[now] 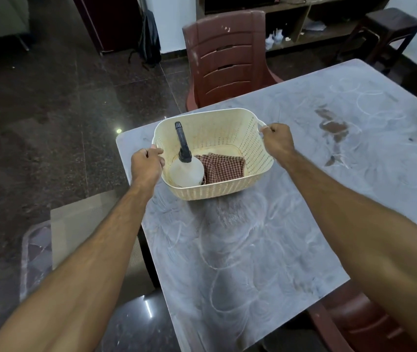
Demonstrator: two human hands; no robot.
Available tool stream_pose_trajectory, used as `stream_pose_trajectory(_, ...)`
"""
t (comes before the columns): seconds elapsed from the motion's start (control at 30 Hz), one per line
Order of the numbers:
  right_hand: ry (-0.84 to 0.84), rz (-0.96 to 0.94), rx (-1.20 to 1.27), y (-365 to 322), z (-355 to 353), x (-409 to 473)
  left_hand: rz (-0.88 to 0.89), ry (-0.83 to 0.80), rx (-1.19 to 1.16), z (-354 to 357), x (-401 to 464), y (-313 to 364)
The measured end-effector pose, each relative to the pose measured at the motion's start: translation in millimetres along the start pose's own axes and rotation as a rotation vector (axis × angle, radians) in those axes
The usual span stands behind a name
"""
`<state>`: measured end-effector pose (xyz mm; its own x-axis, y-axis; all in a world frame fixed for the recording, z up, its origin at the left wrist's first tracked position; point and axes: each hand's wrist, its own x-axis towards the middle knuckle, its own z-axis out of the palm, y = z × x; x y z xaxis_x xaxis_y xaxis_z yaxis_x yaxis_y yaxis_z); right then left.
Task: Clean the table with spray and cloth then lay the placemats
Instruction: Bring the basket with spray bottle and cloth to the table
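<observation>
Basket point(217, 189) in both my hands, cream perforated plastic, near the table's point(265, 250) far-left corner; can't tell if it's resting or just lifted. Left hand point(146, 165) curled round the left rim handle, right hand point(277, 141) fisted round the right handle, both grips closed tight on plastic. Inside: spray bottle point(186, 171), white body, black nozzle, leaning toward the far wall; checked maroon cloth point(223, 167) folded beside it, touching. Tabletop is grey, dusty, covered in white swirl marks, with reddish-brown stains point(333, 127) toward the right side. What look like placemats point(75, 224) lie on a low surface left of the table, not yet laid. Brown plastic chair point(230, 59) behind the far edge.

Risks, my guess: basket sits close to the corner, so a careless set-down or nudge could tip it off the edge. Bottle is loose and top-heavy; tilting the basket would let it roll and wet the cloth if the nozzle leaks. Cleaning hasn't started, so mats must wait.
</observation>
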<state>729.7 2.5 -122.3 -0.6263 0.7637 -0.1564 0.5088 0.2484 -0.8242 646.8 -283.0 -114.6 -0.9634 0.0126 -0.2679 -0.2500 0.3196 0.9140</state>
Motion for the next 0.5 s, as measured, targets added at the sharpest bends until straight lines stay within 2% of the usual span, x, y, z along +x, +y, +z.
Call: stream_pose_trajectory(0.5, -0.117, -0.065, -0.041, 12, 15, 33, -0.055, 0.124, -0.003, 24, 5, -16)
